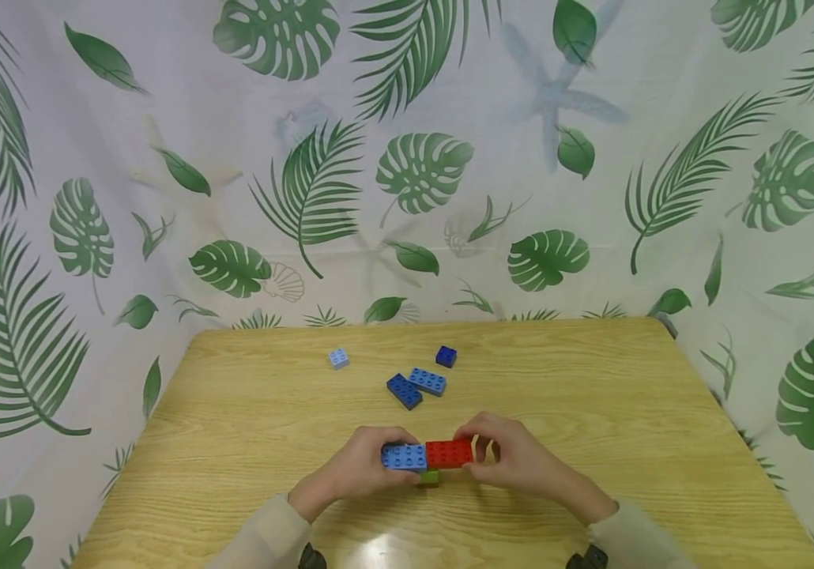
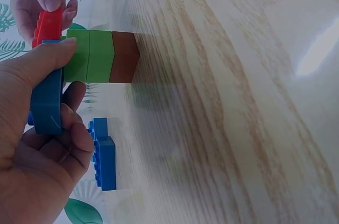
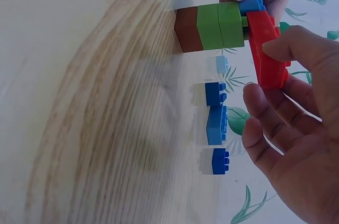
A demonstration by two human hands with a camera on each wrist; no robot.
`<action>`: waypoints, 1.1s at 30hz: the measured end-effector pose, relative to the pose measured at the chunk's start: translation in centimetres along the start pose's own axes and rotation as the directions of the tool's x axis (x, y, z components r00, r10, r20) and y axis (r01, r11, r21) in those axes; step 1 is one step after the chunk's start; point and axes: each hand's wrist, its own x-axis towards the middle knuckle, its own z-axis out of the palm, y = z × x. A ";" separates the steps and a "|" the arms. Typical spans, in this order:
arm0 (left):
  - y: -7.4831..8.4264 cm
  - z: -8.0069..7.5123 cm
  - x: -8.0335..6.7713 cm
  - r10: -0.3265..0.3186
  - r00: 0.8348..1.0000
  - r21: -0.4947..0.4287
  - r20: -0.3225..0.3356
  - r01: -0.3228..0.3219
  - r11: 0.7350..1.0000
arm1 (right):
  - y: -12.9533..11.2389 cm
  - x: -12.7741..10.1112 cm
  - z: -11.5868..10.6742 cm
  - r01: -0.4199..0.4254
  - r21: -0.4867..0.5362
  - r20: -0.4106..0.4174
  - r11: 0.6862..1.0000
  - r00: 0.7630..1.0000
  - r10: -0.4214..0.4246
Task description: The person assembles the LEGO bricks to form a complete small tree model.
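Both hands hold one small brick stack just above the wooden table (image 1: 236, 442), near its front middle. My left hand (image 1: 377, 452) grips the light blue brick (image 1: 403, 456) on top; in the left wrist view the thumb and fingers of that hand (image 2: 66, 89) pinch this blue brick (image 2: 46, 102). My right hand (image 1: 481, 452) pinches the red brick (image 1: 449, 453) beside it, also shown as the right hand (image 3: 263, 70) on the red brick (image 3: 267, 49). Under these sit two green bricks (image 3: 220, 25) and a brown brick (image 3: 186, 29) at the bottom.
Loose bricks lie behind the hands: a dark blue long brick (image 1: 404, 391), a light blue long brick (image 1: 427, 381), a small dark blue one (image 1: 446, 356) and a small light blue one (image 1: 338, 359). A leaf-print curtain (image 1: 407, 182) encloses the table on three sides.
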 end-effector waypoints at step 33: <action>0.0 -0.2 -0.1 0.008 1.000 -0.018 0.010 -0.007 1.000 | -0.6 0.5 2.3 -0.065 0.032 -0.067 0.997 0.996 0.067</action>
